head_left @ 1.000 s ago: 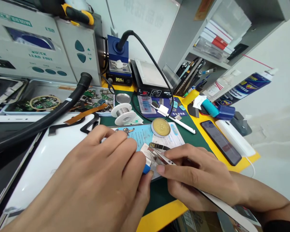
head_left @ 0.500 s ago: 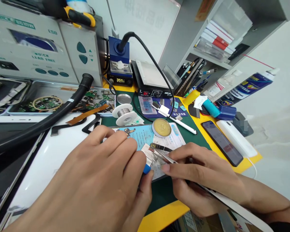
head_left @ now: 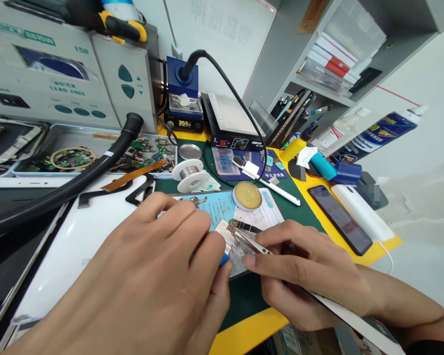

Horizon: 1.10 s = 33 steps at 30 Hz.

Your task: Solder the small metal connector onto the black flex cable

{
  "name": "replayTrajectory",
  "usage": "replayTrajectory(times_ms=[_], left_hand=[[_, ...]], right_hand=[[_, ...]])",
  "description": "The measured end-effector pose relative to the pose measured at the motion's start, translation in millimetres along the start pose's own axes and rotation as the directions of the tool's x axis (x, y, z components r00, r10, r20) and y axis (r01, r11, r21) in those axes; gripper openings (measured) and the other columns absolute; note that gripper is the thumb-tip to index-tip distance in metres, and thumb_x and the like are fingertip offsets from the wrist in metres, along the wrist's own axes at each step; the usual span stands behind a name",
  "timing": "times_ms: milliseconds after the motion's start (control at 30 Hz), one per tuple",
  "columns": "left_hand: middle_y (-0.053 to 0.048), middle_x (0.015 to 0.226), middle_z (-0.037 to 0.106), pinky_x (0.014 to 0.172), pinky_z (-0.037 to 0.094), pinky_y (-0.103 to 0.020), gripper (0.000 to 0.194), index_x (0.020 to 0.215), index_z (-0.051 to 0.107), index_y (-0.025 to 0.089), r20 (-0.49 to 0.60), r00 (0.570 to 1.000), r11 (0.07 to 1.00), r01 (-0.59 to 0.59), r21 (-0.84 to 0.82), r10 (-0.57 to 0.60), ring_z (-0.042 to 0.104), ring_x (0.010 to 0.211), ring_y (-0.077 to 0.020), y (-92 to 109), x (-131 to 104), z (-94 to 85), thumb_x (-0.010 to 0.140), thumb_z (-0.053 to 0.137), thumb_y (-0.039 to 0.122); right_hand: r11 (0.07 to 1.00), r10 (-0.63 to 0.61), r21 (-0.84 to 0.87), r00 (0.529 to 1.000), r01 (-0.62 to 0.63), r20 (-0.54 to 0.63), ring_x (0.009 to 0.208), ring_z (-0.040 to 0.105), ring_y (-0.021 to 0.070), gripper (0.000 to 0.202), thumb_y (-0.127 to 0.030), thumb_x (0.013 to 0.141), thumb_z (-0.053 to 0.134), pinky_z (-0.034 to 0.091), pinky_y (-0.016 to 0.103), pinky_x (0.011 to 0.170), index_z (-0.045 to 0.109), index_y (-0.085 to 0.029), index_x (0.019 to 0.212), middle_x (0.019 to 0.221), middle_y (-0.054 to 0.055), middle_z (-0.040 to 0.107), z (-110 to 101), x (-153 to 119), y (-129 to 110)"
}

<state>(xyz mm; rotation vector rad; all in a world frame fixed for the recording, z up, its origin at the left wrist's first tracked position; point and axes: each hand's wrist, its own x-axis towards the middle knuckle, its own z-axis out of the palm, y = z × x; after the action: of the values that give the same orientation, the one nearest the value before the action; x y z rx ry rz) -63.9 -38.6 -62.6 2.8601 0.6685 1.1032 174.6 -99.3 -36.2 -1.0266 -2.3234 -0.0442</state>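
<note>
My left hand (head_left: 163,266) is closed around a blue object (head_left: 225,259), mostly hidden by my fingers, so its kind does not show. My right hand (head_left: 303,271) pinches metal tweezers (head_left: 255,243), slanting left. Their tips meet a small whitish metal-like part (head_left: 224,230) close to my left knuckles. A short black flex cable (head_left: 246,227) lies just beyond the tweezers. Under these is a blue and white printed sheet (head_left: 222,209). A round tin of yellowish paste (head_left: 247,196) sits on it beyond my hands.
A solder spool (head_left: 189,175) stands behind my left hand. The thick black hose (head_left: 111,153) crosses a tray of circuit boards (head_left: 177,167) at left. Behind are a soldering station (head_left: 185,122) and a hot plate (head_left: 237,118). Two phones, one dark (head_left: 338,217), lie at right.
My right hand and the tweezers have shifted slightly to the left. The blue object has tilted slightly in my left hand, which stays nearly still.
</note>
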Motion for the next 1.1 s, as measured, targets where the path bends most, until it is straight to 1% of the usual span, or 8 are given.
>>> replayTrajectory(times_ms=[100, 200, 600, 700, 767, 867, 1000, 1100], left_hand=[[-0.005, 0.077, 0.058, 0.072, 0.035, -0.047, 0.016, 0.086, 0.067, 0.019, 0.009, 1.000, 1.000, 0.009, 0.000, -0.008, 0.052, 0.077, -0.0267, 0.1, -1.2, -0.9, 0.099, 0.056, 0.020], [-0.005, 0.076, 0.057, 0.071, 0.033, -0.046, 0.018, 0.083, 0.065, 0.020, 0.011, 1.000, 1.000, 0.013, -0.007, -0.013, 0.049, 0.075, -0.0256, 0.3, -2.6, -1.5, 0.099, 0.056, 0.020], [-0.004, 0.074, 0.055, 0.071, 0.029, -0.044, 0.016, 0.083, 0.065, 0.020, 0.043, 0.999, 1.000, 0.022, -0.010, -0.021, 0.050, 0.074, -0.0261, -0.7, -0.9, -4.5, 0.097, 0.057, 0.021], [-0.004, 0.074, 0.056, 0.071, 0.029, -0.043, 0.016, 0.082, 0.064, 0.020, 0.050, 0.999, 1.000, 0.021, -0.009, -0.020, 0.050, 0.073, -0.0261, -0.9, -0.7, -4.9, 0.096, 0.057, 0.019], [-0.005, 0.075, 0.056, 0.071, 0.030, -0.043, 0.016, 0.082, 0.064, 0.020, 0.051, 0.999, 1.000, 0.016, -0.003, -0.016, 0.050, 0.073, -0.0258, -1.4, -0.4, -5.0, 0.096, 0.057, 0.019], [-0.005, 0.075, 0.055, 0.070, 0.029, -0.043, 0.015, 0.082, 0.064, 0.020, 0.056, 0.998, 1.000, 0.020, 0.001, -0.020, 0.050, 0.073, -0.0259, -2.2, -0.6, -5.2, 0.095, 0.057, 0.018], [-0.005, 0.076, 0.055, 0.070, 0.029, -0.043, 0.014, 0.084, 0.065, 0.020, 0.056, 0.998, 1.000, 0.026, -0.003, -0.026, 0.049, 0.074, -0.0258, -1.8, -1.8, -5.5, 0.095, 0.057, 0.017], [-0.004, 0.076, 0.056, 0.071, 0.030, -0.043, 0.014, 0.084, 0.065, 0.020, 0.053, 0.998, 0.999, 0.032, -0.001, -0.032, 0.049, 0.074, -0.0252, -1.1, -1.0, -5.2, 0.095, 0.057, 0.016]], right_hand=[[0.999, -0.034, -0.012, 0.994, 0.035, 0.102, 0.063, 0.072, 0.0136, 0.038, -0.001, 0.081, 0.063, 0.058, 0.024, 0.051, 0.080, -0.018, 0.111, 0.098, 0.010, 0.076, -4.0, 1.3, 0.7], [0.998, -0.054, -0.017, 0.993, 0.056, 0.102, 0.062, 0.070, 0.0125, 0.037, -0.002, 0.083, 0.063, 0.056, 0.024, 0.050, 0.079, -0.018, 0.112, 0.098, 0.010, 0.075, -5.9, 1.7, 1.0], [0.991, -0.078, -0.105, 0.993, 0.087, 0.089, 0.061, 0.058, 0.0088, 0.027, -0.009, 0.093, 0.063, 0.051, 0.023, 0.054, 0.077, -0.023, 0.110, 0.100, 0.003, 0.071, -0.8, -0.1, 2.4], [0.992, -0.089, -0.091, 0.996, 0.089, 0.008, 0.060, 0.055, 0.0091, 0.024, -0.011, 0.097, 0.058, 0.048, 0.024, 0.052, 0.075, -0.024, 0.108, 0.098, 0.003, 0.070, 4.2, -1.2, 2.6], [0.992, -0.091, -0.090, 0.996, 0.090, -0.011, 0.061, 0.057, 0.0095, 0.023, -0.013, 0.100, 0.057, 0.047, 0.024, 0.052, 0.074, -0.025, 0.109, 0.098, 0.003, 0.070, 5.3, -1.6, 3.4], [0.990, -0.085, -0.104, 0.993, 0.093, 0.083, 0.068, 0.064, 0.0103, 0.020, -0.016, 0.102, 0.060, 0.050, 0.024, 0.055, 0.074, -0.025, 0.113, 0.101, 0.003, 0.071, 4.6, -3.5, 5.4], [0.993, -0.098, -0.071, 0.995, 0.097, -0.007, 0.067, 0.061, 0.0109, 0.021, -0.021, 0.107, 0.054, 0.048, 0.025, 0.055, 0.074, -0.025, 0.114, 0.102, 0.004, 0.070, 9.6, -10.3, 8.4], [0.994, -0.097, -0.058, 0.995, 0.097, -0.005, 0.064, 0.058, 0.0113, 0.020, -0.021, 0.106, 0.056, 0.047, 0.027, 0.055, 0.074, -0.025, 0.115, 0.104, 0.004, 0.071, 13.7, -12.4, 8.9]])
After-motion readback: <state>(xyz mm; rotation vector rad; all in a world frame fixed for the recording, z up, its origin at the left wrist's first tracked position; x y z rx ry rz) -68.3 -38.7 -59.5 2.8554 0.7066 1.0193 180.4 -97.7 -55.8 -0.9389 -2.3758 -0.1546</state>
